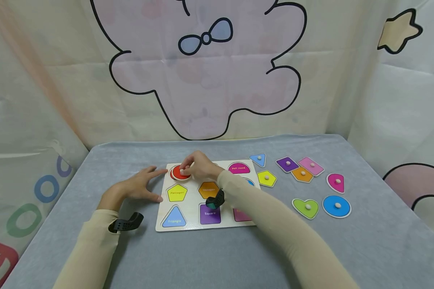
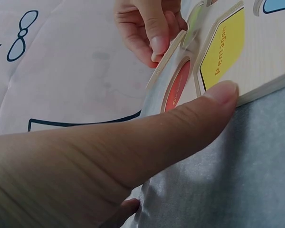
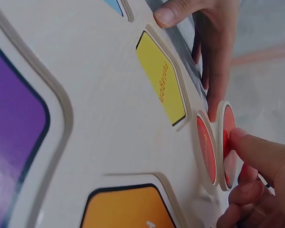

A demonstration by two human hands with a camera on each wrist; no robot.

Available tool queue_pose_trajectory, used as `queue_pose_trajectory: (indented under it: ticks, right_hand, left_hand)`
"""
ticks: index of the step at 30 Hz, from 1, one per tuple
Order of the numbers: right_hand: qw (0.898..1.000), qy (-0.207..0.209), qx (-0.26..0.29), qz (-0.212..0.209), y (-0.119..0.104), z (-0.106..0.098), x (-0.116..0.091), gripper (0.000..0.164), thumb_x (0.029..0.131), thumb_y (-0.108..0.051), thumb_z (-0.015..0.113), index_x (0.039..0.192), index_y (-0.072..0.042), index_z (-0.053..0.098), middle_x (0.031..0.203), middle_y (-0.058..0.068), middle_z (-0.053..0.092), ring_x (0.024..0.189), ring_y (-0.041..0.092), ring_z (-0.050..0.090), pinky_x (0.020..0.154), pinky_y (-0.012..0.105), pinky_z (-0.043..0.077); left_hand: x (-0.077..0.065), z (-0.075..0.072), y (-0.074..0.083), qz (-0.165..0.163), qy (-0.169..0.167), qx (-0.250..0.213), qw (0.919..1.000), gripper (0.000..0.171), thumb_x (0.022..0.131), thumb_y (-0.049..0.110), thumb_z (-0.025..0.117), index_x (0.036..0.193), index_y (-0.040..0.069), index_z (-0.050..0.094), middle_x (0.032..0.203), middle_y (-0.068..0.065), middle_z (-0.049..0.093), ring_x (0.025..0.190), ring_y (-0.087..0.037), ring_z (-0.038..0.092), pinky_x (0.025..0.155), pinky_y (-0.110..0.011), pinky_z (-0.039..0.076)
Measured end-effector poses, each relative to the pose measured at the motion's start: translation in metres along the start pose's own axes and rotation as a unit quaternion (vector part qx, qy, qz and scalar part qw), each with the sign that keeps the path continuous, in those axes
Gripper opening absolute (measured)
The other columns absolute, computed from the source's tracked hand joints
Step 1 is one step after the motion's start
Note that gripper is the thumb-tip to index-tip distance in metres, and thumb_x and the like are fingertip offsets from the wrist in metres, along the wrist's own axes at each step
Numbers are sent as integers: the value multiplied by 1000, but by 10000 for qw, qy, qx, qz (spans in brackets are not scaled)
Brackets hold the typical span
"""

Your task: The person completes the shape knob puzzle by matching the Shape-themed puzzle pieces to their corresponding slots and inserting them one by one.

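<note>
A wooden shape board (image 1: 192,218) lies on the table with printed, named recesses. At its far left corner my right hand (image 1: 201,165) pinches a red circle piece (image 1: 177,173) by its knob. In the right wrist view the piece is tilted and just off the red circle recess (image 3: 206,149), its edge close to the recess rim. My left hand (image 1: 139,186) is spread at the board's left edge, thumb and index finger extended. The left wrist view shows that thumb on the edge near the yellow pentagon recess (image 2: 223,47). My right forearm hides part of the board's right side.
Right of the board lie several knobbed pieces: blue triangle (image 1: 259,160), yellow pentagon (image 1: 266,179), purple square (image 1: 287,164), orange hexagon (image 1: 301,175), pink piece (image 1: 312,166), magenta half round (image 1: 335,183), green heart (image 1: 306,208) and blue oval (image 1: 337,206). Printed cloth hangs behind.
</note>
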State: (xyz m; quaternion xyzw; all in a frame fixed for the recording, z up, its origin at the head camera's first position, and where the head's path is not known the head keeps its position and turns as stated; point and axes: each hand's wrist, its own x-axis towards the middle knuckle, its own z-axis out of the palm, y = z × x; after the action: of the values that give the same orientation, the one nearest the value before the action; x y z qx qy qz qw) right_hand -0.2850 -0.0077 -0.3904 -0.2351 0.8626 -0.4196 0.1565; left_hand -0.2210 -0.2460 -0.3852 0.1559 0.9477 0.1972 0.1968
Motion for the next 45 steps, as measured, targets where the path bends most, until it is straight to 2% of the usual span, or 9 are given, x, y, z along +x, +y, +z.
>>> queue_pose_trajectory:
  ticks: [7,18,24,30,39,45]
  right_hand:
    - [9995,160,89,248,-7,8,7,8,90,-15,77,95,-8,79,87,1,64,88,15,53,72,19,41]
    - [9990,146,328,266,-5,13,12,8,91,-13,76,96,-8,79,83,0,59,86,14,51,71,19,40]
    - [9990,180,322,259,-4,15,13,10,91,-12,75,99,-7,79,84,1,62,85,14,51,71,19,41]
    - [9982,235,337,442,-5,19,13,9,91,-12,75,98,-8,79,86,1,62,85,14,51,71,19,41]
    - [9971,331,299,614,-3,21,12,9,92,-13,75,99,-11,79,93,2,65,91,16,53,78,21,43]
    - [9971,360,196,645,-2,22,12,10,92,-15,75,99,-11,80,91,1,64,90,16,53,77,22,42]
  left_hand:
    - [-3,-1,0,-84,29,-33,10000,103,78,48,85,159,19,30,164,-33,12,149,-59,13,113,-79,22]
    - [-1,-1,-1,-134,28,-23,9999,105,77,51,84,160,19,29,165,-33,12,150,-59,12,113,-79,21]
    - [-1,-1,-2,-189,50,-55,9998,106,77,52,84,160,19,28,165,-32,11,150,-58,11,114,-79,20]
    - [-2,0,-2,-142,36,-52,9999,105,77,50,85,160,19,29,165,-32,11,150,-58,11,114,-79,20]
    - [-2,2,0,-96,5,-62,9999,104,78,47,85,160,19,29,165,-32,12,149,-58,12,113,-79,20]
    - [-1,3,1,-128,-21,-148,9998,104,78,47,85,160,18,28,165,-31,11,150,-58,11,114,-79,20]
